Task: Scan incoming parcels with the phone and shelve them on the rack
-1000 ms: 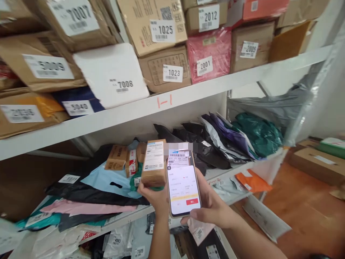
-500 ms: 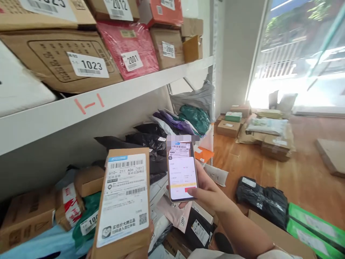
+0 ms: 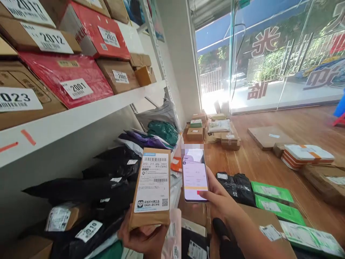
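Observation:
My left hand grips a small brown cardboard box from below, fingers wrapped round its lower end. A white shipping label with barcodes and a QR code covers the side facing me. Just right of the box, my right hand holds a smartphone upright. The thumb lies at the red button low on its lit screen, and the upper part of the screen is a blurred camera picture. Below the box, several black plastic parcels fill the lower shelf.
The white shelf at left carries labelled boxes and a red parcel. On the wooden floor lie green parcels, a black wrapped parcel, a flat carton and more boxes. A glass front stands beyond.
The view has turned right, showing more floor and glass. The box is farther from me and nearer the phone. On the phone, the label picture at the top has given way to a blurred one.

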Demonstrator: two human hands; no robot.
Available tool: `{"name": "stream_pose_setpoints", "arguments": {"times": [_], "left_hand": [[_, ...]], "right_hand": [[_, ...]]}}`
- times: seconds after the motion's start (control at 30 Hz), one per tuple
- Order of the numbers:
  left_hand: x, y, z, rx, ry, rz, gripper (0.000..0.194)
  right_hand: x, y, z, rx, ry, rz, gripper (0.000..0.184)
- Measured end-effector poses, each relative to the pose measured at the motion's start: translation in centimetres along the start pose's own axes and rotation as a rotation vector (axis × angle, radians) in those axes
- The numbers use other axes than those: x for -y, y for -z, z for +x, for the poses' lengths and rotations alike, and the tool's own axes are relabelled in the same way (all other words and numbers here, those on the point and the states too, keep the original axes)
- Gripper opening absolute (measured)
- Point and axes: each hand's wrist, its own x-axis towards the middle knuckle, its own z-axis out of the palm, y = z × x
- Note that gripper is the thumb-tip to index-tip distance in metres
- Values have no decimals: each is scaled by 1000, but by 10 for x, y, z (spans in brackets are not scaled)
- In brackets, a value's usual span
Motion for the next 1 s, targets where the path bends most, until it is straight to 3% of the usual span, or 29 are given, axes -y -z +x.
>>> {"name": "stream_pose_setpoints", "arguments": {"times": [0.13,0.27,0.37,0.53,0.63,0.7,0.83,1.0], "left_hand": [[-7,-61,29,-42,-165,-76,106],[-17,-147,68,-36,-276,-106,106],[-29,-229,111,2,-459,-68,103],[-58,-388,212,166,-973,199,79],[-65,-476,270,218,-1093,421,68],[-62,-521,298,243,-1133,533,65],[-56,-576,325,306,-1113,724,64],[-80,-610,346,421,-927,942,72]], "right_hand": [[11,35,23,-140,44,13,92],[28,92,66,-213,100,78,96],[46,151,112,-257,157,80,93],[87,250,208,-334,162,79,85],[110,298,261,-359,164,92,80],[120,324,291,-356,139,101,80],[130,362,336,-305,75,89,86],[130,383,368,-238,10,129,86]]}}
